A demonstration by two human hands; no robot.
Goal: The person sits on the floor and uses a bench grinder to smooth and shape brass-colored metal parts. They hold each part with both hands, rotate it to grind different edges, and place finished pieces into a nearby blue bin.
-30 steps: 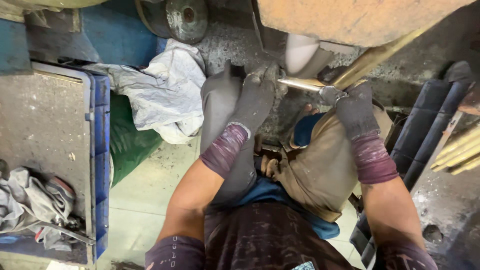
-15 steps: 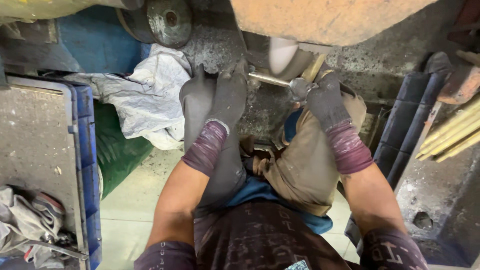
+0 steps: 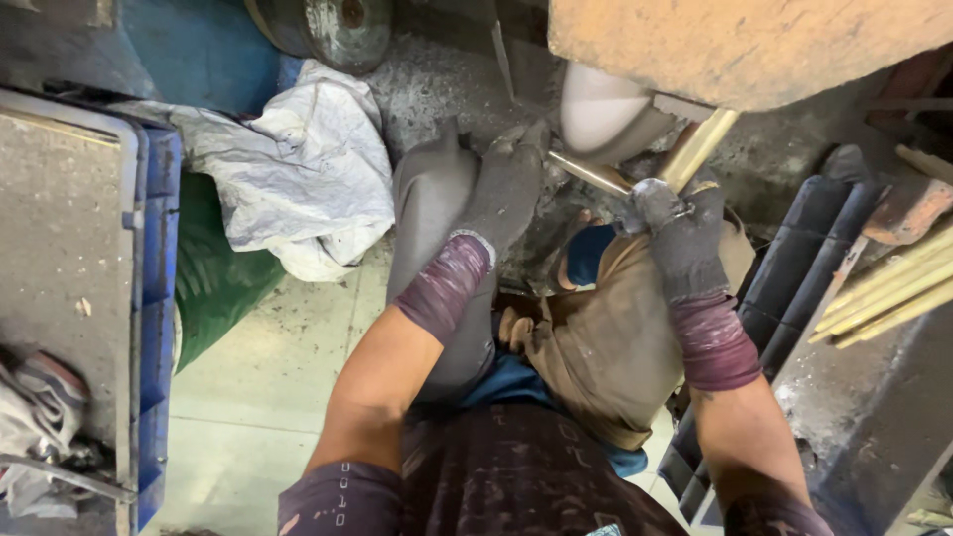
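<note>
From the head view, the person sits low with knees apart and both gloved hands raised to a short brass-coloured rod (image 3: 588,173) held across the gap just under a pale rounded wheel (image 3: 606,114). The left hand (image 3: 506,184) wraps the rod's left end and the right hand (image 3: 667,223) clamps its right end, each grip closed on the rod, which probably keeps it steady and level against the wheel from two sides. A second brass rod (image 3: 700,149) slants up past the right hand; whether that hand touches it is unclear. An orange-brown housing (image 3: 754,45) hides most of the wheel and whatever drives it. More brass rods (image 3: 893,298) lie to the right, cut off by the edge. A crumpled white sack (image 3: 298,169) lies on the floor to the left, beside a blue crate (image 3: 159,298) whose contents are hard to make out.
</note>
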